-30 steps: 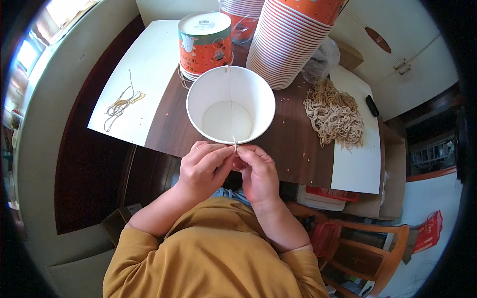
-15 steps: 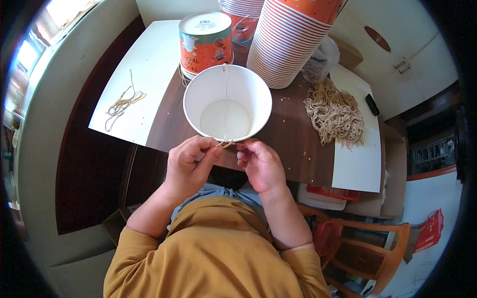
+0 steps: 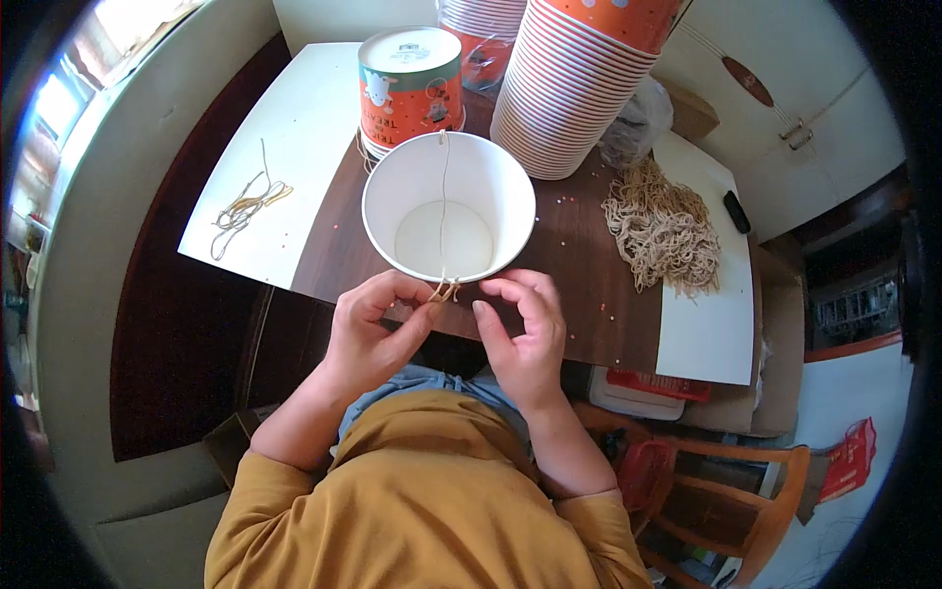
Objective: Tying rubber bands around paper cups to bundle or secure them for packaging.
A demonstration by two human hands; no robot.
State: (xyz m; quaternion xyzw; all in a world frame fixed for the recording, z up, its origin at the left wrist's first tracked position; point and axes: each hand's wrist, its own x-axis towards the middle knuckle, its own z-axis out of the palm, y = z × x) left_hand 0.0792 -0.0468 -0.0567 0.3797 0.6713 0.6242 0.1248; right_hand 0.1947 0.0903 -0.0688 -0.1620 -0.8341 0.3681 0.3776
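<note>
- Upright on the dark table point(image 3: 579, 255), the white paper bucket point(image 3: 448, 206) opens toward the camera.
- Across its mouth, a thin string point(image 3: 444, 196) runs from far rim to near rim.
- Left hand point(image 3: 368, 339) pinches the string's end at the near rim between thumb and forefinger.
- Right hand point(image 3: 525, 339) sits just beside it, fingers curled and loosely spread.

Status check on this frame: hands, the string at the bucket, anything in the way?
Left hand pinching string at near rim of white paper bucket. Right hand open beside it, off the string. String spans the bucket mouth. Nothing blocking; loose string pile lies right.
</note>
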